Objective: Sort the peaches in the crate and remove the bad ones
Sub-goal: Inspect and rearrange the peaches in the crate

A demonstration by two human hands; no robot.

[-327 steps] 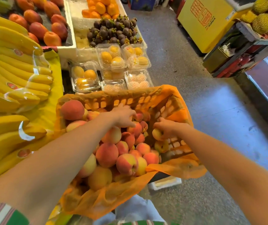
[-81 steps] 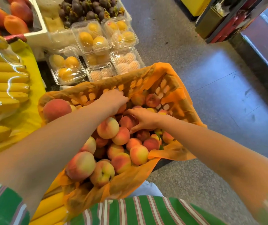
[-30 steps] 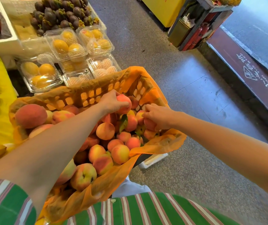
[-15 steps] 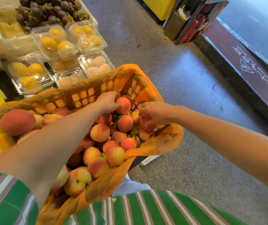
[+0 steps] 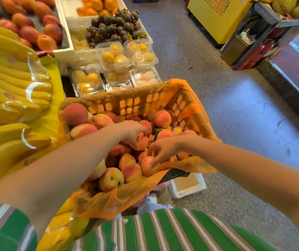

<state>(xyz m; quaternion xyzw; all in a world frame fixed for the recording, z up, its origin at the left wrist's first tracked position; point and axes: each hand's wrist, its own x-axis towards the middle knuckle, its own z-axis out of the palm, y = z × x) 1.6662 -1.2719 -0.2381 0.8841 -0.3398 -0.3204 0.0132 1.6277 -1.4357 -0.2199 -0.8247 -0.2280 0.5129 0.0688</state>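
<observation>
Left fingers: curled round one peach (image 5: pixel 141 141), which the left hand (image 5: pixel 130 132) grips from above, near the middle of the pile.
Right fingers: spread and pointing down; fingertips (image 5: pixel 152 163) rest on a second peach (image 5: pixel 147 165) at the near right edge of the pile. Whether they clasp it or merely touch it cannot be told.
Right hand: the right hand (image 5: pixel 165 147) sits just beside the left, the two not touching.
Arms: two bare forearms reach in from the lower edge; green striped sleeves and shirt (image 5: pixel 163 232) below.
Peaches: heaped in the crate (image 5: pixel 138 103); roughly twenty show, with others buried or hidden under the arms. One large peach (image 5: pixel 75 114) sits at the far left corner. One near peach (image 5: pixel 111 179) carries dark spots on its skin.
Crate: one lattice-walled crate, lined with orange wrapping (image 5: pixel 190 165) that spills over the rim on the near and right sides.
Clear boxes: six clamshell boxes (image 5: pixel 114 57) stand just beyond the crate; four hold yellow fruit, two hold pale netted fruit.
Mangosteens: one heap of mangosteens (image 5: pixel 112 27) in a white tray behind the boxes; too many to count.
Bananas: several wrapped bunches of bananas (image 5: pixel 13 84) to the left, on a yellow surface.
Mangoes: about ten red-orange mangoes (image 5: pixel 36 24) at far left.
Floor: grey speckled floor (image 5: pixel 235 109) to the right.
</observation>
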